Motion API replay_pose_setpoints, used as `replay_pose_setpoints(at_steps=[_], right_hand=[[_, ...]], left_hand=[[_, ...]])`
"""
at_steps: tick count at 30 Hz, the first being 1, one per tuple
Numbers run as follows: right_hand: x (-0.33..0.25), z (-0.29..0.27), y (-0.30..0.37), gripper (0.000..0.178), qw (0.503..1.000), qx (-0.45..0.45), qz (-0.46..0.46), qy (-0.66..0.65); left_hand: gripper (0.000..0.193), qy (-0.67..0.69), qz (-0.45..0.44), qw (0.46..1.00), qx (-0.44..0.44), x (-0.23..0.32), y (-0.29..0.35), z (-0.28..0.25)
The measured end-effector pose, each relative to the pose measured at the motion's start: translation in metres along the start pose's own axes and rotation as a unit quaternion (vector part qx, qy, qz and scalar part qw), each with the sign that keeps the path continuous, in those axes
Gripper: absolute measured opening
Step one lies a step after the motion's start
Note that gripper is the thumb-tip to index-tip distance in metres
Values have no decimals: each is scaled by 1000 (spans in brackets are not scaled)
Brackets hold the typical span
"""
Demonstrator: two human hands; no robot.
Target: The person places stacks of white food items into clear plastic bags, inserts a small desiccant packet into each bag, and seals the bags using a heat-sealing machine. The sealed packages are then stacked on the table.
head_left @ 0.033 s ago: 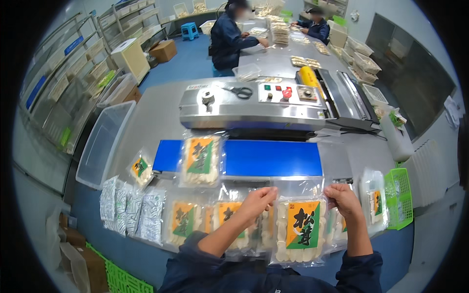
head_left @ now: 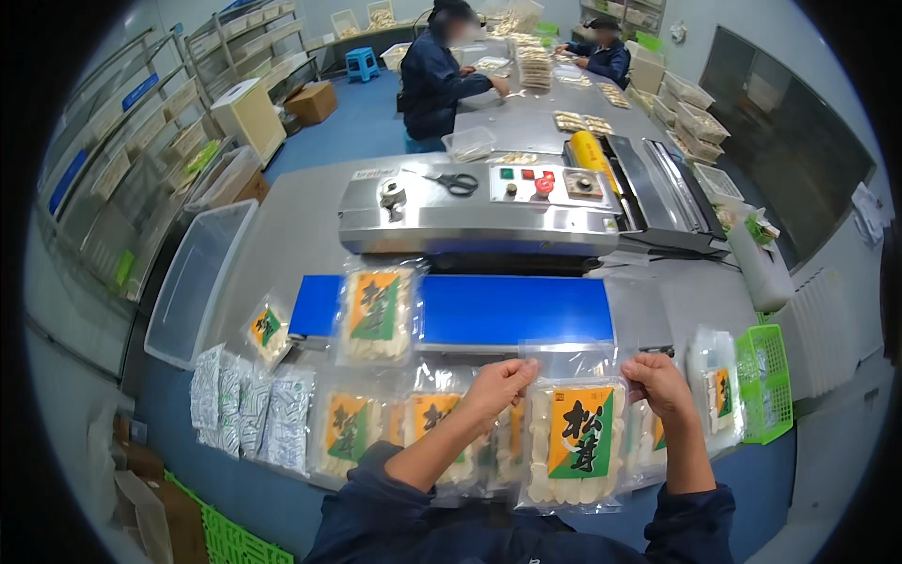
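Note:
In front of me, a clear plastic bag (head_left: 570,446) of pale dried slices with an orange-and-green label hangs upright between my hands. My left hand (head_left: 503,385) pinches its top left corner; my right hand (head_left: 655,383) pinches the top right corner. The bag's top edge looks flat and stretched. Beyond it, a similar bag (head_left: 379,310) lies across the left part of the blue conveyor belt (head_left: 507,308). Along the table's near edge lie more filled bags (head_left: 344,428), some partly hidden by my left arm and the held bag.
Behind the belt stands a metal sealing machine (head_left: 423,209) with scissors (head_left: 458,183) on top. Silver patterned packets (head_left: 287,418) and a clear tub (head_left: 202,282) are at left, a green basket (head_left: 766,385) at right. Two people (head_left: 442,80) work at the far table.
The table, machine and belt have shifted slightly left in the picture. My hands keep the same hold on the bag.

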State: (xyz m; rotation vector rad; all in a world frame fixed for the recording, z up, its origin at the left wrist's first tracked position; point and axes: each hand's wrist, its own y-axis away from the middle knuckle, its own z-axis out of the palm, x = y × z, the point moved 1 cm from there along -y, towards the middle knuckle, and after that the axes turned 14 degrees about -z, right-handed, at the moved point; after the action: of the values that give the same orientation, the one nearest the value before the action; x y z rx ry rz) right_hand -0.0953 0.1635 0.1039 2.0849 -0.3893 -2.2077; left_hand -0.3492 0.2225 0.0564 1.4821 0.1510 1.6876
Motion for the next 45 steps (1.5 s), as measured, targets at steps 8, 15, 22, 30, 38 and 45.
replay_pose_setpoints(at_steps=[8, 15, 22, 30, 38, 45], right_hand=[[-1, -78, -44, 19, 984, 158, -82, 9], [6, -142, -99, 18, 955, 269, -127, 1], [9, -163, -145, 13, 957, 271, -107, -9], [27, -137, -183, 11, 969, 233, -71, -33], [34, -105, -203, 12, 978, 202, -51, -32], [33, -68, -214, 12, 985, 167, -46, -17]], left_hand=[[19, 137, 24, 985, 100, 40, -101, 78], [16, 132, -22, 990, 47, 65, -189, 108], [11, 150, -44, 985, 77, 86, -234, 107], [11, 154, -21, 980, 123, 92, -226, 69], [10, 150, 6, 972, 181, 91, -208, 40], [17, 38, 130, 947, 290, 82, -149, 1]])
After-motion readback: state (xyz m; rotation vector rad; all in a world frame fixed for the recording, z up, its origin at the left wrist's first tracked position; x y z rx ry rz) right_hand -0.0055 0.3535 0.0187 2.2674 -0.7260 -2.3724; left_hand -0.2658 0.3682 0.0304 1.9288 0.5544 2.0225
